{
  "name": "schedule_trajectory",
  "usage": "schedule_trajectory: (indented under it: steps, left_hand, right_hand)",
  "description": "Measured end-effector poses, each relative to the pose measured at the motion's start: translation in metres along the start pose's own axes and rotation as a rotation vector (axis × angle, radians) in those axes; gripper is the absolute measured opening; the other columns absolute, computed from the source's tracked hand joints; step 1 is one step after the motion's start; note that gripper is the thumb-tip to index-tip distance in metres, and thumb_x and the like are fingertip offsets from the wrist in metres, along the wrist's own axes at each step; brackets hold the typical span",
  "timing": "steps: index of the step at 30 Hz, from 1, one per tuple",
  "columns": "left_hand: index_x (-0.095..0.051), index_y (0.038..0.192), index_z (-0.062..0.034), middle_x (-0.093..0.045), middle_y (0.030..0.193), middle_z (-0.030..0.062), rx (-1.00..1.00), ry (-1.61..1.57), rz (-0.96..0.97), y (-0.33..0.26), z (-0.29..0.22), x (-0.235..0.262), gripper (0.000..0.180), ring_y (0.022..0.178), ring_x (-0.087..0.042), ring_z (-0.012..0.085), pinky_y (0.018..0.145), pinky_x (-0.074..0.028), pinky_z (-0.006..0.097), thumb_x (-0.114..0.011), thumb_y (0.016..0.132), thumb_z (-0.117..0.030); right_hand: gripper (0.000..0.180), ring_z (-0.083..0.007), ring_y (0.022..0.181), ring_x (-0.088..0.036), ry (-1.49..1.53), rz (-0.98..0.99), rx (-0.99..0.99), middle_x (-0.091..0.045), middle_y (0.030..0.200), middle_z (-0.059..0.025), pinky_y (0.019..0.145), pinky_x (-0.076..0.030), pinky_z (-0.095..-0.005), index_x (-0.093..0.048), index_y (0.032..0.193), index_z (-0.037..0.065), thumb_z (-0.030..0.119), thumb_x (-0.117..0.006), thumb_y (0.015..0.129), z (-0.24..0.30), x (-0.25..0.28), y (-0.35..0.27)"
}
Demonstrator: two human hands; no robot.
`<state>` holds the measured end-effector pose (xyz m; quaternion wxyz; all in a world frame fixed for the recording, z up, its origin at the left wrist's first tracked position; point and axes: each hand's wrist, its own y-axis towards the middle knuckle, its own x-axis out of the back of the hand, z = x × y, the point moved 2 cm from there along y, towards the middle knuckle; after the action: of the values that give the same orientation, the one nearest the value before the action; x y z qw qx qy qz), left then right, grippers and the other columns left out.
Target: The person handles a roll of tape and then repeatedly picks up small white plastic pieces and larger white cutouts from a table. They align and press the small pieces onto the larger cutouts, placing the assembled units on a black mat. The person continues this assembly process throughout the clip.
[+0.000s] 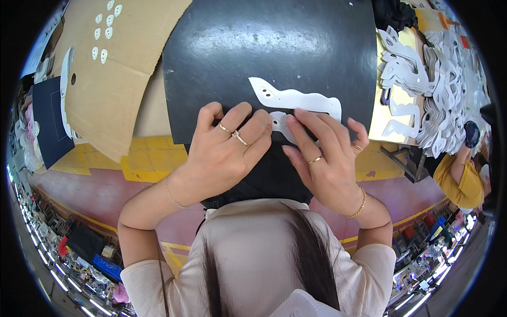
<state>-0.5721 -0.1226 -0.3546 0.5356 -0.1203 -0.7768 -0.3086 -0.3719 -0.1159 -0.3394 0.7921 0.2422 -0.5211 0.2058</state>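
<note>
A white piece (277, 122) with small dark holes lies at the near edge of a black work board (264, 47), mostly covered by my fingers. My left hand (227, 142) is closed, its curled fingertips pinching the left side of that piece. Over its right side, the fingers of my right hand (330, 158) press down, with the thumb just below the edge. Right beyond my fingertips, a curved white cut piece (303, 100) lies flat on the board. A small oval patch with two dark holes shows at its left end.
A brown cardboard sheet (113, 79) at the left carries several small white oval patches (109, 21). Stacks of white cut pieces (443, 90) cover the right side, some on a yellow sheet (380, 124). A person in a yellow top (462, 179) is at far right.
</note>
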Motion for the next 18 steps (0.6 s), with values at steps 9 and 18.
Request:
schedule_trajectory:
  steps: [9,18]
  left_hand:
    - [-0.072,0.099,-0.0062,-0.063,0.114,0.0051,-0.009,0.098,0.036,-0.003,-0.010,-0.001,0.023,0.107,-0.058,0.0223,0.090,-0.042,0.041,-0.069,0.078,-0.017]
    - [-0.065,0.133,-0.0017,-0.061,0.133,0.0128,0.401,-0.490,0.002,-0.029,0.004,0.015,0.044,0.118,-0.059,0.0273,0.099,-0.042,0.039,-0.071,0.090,-0.008]
  right_hand:
    - [0.049,-0.0141,0.108,-0.055,-0.189,0.057,0.054,-0.060,0.118,0.0043,0.097,-0.029,-0.0468,-0.070,0.127,0.016,0.036,-0.078,0.082,0.004,0.001,0.000]
    - [0.058,-0.0292,0.121,-0.050,-0.037,-0.149,-0.344,-0.056,0.141,-0.0060,0.102,-0.030,-0.0450,-0.065,0.138,0.014,0.031,-0.080,0.085,-0.043,0.008,-0.006]
